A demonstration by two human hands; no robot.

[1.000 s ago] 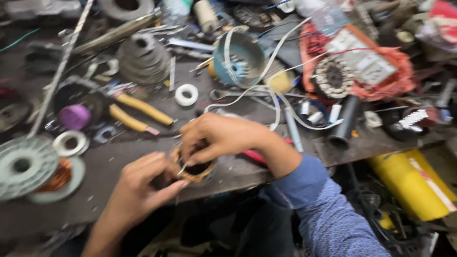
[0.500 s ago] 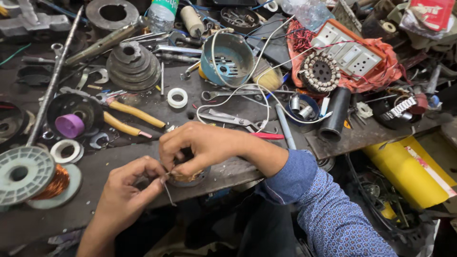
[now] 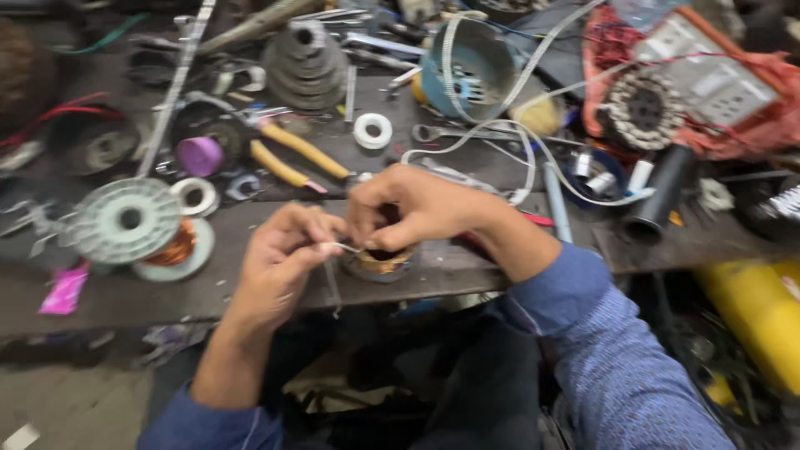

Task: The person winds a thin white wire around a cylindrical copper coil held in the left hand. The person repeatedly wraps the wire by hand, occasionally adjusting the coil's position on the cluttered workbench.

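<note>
A small round motor stator with copper winding (image 3: 379, 264) rests at the front edge of the dark workbench (image 3: 467, 271). My right hand (image 3: 412, 207) curls over its top and grips it. My left hand (image 3: 287, 254) sits just to its left, fingertips pinched on a thin pale strip or wire that runs to the winding. Both forearms come up from below in blue sleeves.
A grey spool with copper wire (image 3: 133, 223) lies left. Yellow-handled pliers (image 3: 296, 158), a white tape roll (image 3: 372, 131), a purple cap (image 3: 200, 156), a blue motor housing (image 3: 475, 62), a stepped pulley (image 3: 308, 58), a black tube (image 3: 658, 196) and a yellow container (image 3: 754, 304) crowd around.
The view has tilted and drawn closer. My hands stay on the stator; the left hand has pulled its thin strip slightly out to the left.
</note>
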